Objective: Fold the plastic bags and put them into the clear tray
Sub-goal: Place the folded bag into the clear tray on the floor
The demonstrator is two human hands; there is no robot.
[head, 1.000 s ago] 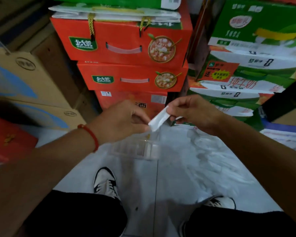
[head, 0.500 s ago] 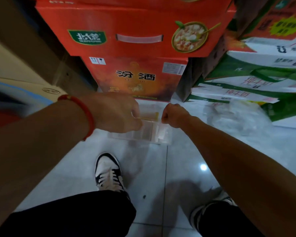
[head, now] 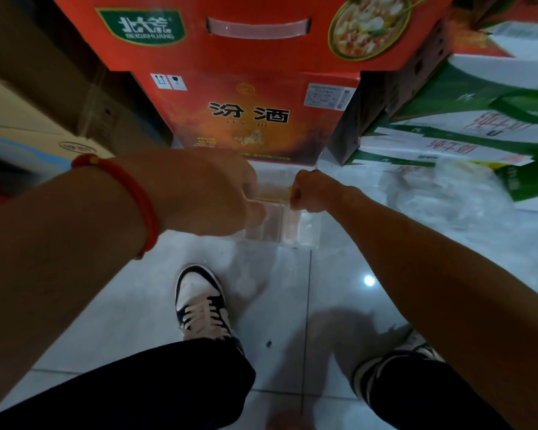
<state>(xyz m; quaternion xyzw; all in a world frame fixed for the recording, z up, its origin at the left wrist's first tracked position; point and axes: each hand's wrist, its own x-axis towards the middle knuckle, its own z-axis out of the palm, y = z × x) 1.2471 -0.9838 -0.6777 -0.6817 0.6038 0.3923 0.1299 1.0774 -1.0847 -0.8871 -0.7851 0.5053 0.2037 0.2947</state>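
Nearest are two dark trouser legs and two black-and-white sneakers, the left sneaker [head: 201, 305] planted on the pale tiled floor [head: 339, 305], the right sneaker [head: 395, 355] half hidden under the right forearm. A small bright glint of light sits on the tiles between them.

Farther out, both arms reach down over the clear tray [head: 280, 226], which rests on the floor just in front of the cartons. The left hand [head: 205, 193], with a red cord bracelet [head: 131, 197] on its wrist, covers the tray's left part; its fingers curl downward, but what that grip has hold of is hidden. The right hand [head: 308, 190] is balled with the knuckles toward the left hand, over the tray's far right part; whether it pinches anything cannot be told. Between the two hands a thin yellowish strip [head: 274, 193] shows, blurred. The tray's divided compartments hold pale folded bags [head: 292, 221].

To the right, a loose heap of clear plastic bags [head: 454, 193] lies on the floor against green-and-white cartons [head: 466, 125]. Beyond the tray stand stacked red cartons [head: 255, 119]; brown cardboard boxes [head: 38, 88] stand on the left.
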